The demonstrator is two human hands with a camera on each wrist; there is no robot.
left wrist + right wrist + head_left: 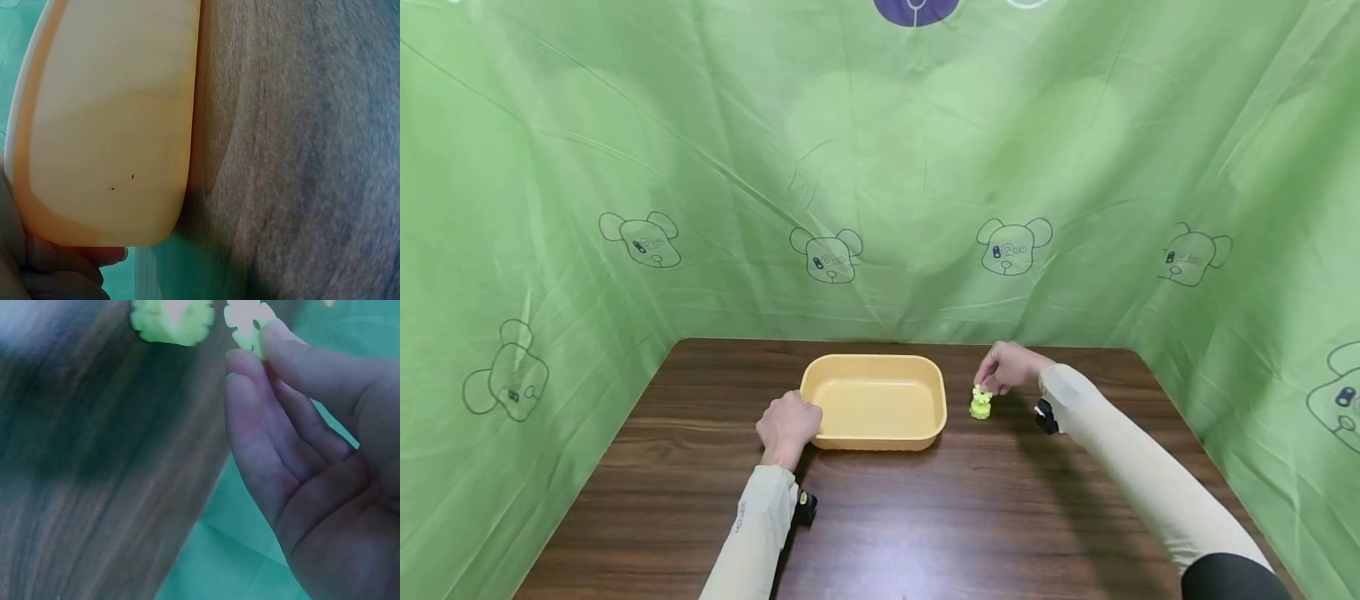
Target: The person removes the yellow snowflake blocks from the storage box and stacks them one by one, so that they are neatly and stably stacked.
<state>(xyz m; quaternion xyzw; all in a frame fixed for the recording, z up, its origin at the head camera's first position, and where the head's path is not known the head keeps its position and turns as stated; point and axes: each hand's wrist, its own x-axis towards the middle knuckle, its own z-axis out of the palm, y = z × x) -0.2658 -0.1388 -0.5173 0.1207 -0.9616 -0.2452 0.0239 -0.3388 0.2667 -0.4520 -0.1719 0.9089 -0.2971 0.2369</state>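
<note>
A yellow plastic tray point(880, 443) stands on the table, and my left hand point(788, 423) grips its left rim. In the left wrist view, the fingers point(62, 269) curl around the end of the tray point(112, 137). Right of the tray, my right hand point(1009, 367) pinches a yellow-green notched disc point(244, 328) between thumb and fingertips. Beside that disc in the right wrist view is a second yellow-green piece point(172, 325) with a scalloped edge, partly cut off by the frame. From the head view, I cannot tell whether the two pieces point(981, 410) touch.
The dark wood-grain table point(880, 517) carries the tray and the yellow-green pieces. A green cloth point(917, 167) with bear-face prints hangs behind it and along both sides. Black wrist devices point(805, 507) sit on the light sleeves point(1135, 467).
</note>
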